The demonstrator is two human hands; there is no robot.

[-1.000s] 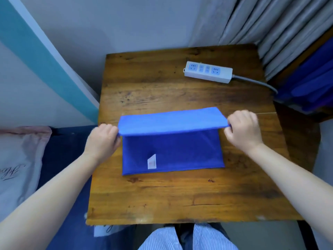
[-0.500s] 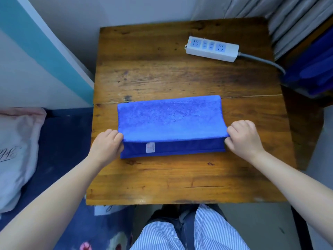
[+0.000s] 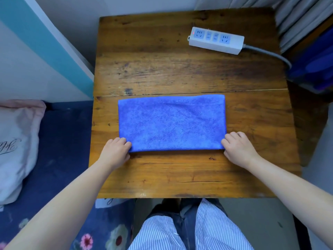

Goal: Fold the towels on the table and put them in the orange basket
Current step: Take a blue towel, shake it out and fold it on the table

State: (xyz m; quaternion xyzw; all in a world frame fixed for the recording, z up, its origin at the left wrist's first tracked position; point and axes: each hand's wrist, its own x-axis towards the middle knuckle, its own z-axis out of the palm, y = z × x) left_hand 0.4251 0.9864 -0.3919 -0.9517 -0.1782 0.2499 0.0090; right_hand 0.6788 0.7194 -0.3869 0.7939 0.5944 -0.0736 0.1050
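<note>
Head view, looking down: a blue towel [image 3: 171, 123] lies flat on the wooden table [image 3: 180, 73], folded into a wide rectangle on the near half of the top, just this side of the seam between the 2 boards. Its long edges run left to right and its surface looks smooth, with only a faint crease near the far edge.

The left hand [image 3: 115, 152] sits at the towel's near left corner, fingers curled over the edge and pinching the cloth against the wood. The right hand [image 3: 237, 148] does likewise at the near right corner — its fingers bent over the hem, gripping it. Both forearms reach in from the bottom corners of the picture, bare to the elbow.

At the far right of the table rests a white power strip [image 3: 216, 40], well apart from the towel, with a small red light at its left end and a grey cable [image 3: 268, 53] trailing off the right edge. Beyond that edge stands a dark container holding blue cloth [image 3: 313, 69] — its colour and shape are too cropped to judge. Grey curtains [image 3: 297, 15] hang behind it. To the left lie a pink-white pillow [image 3: 16, 145] and navy floral bedding [image 3: 59, 159]. Striped trousers [image 3: 189, 230] show at the bottom.
</note>
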